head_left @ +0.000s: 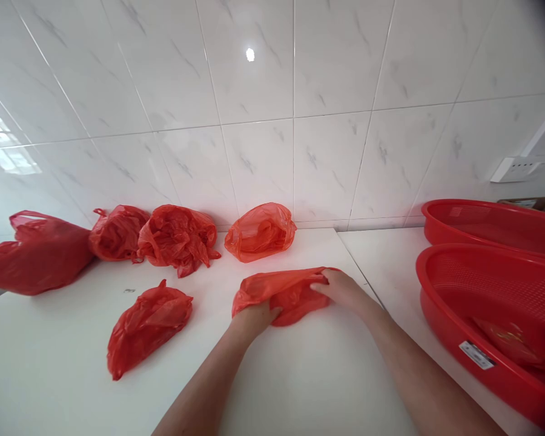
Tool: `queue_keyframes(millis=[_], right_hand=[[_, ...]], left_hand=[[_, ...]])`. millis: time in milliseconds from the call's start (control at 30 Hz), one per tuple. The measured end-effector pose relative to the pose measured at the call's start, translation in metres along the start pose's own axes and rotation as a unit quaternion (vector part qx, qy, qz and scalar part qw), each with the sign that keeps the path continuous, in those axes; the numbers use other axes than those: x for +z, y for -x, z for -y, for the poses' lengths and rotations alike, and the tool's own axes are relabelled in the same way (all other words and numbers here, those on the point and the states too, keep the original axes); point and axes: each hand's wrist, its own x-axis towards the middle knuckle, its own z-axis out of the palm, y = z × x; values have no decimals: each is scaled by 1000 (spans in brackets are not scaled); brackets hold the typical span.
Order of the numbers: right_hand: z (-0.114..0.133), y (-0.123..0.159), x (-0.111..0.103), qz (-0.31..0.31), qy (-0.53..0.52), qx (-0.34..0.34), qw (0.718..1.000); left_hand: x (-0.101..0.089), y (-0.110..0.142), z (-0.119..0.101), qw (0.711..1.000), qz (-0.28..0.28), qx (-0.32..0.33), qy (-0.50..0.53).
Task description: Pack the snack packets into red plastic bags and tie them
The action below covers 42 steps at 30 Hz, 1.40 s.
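Left hand point(257, 318) and right hand point(338, 287) are both on one red plastic bag point(296, 300), which lies in the middle of my white surface point(318, 375), set forward of the back edge. Bare room runs from the bag toward the near edge, between my forearms. To the right, a seam point(355, 260) passes just beyond my right hand, and two red baskets point(440, 315) point(436, 227) stand past it. A loose red bag point(149, 324) lies to the left with a bare gap between; a puffed red bag point(261, 233) sits just behind, near the back edge by the tiled wall point(331, 163).

Its long axis runs left to right, roughly along the back edge, and the open side faces me.

My left hand is half covered by the film at the left end; its thumb shows, but I cannot tell how far the fingers are spread. My right hand pinches the bag's upper rim at the right end, thumb in front, fingers behind.
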Motion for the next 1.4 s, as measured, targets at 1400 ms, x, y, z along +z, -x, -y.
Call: queue_keyframes(millis=[1400], right_hand=[[24,34,-12,-201,70,-140,967]], left_hand=[[-5,-9,-4,971,73,-88,-210]])
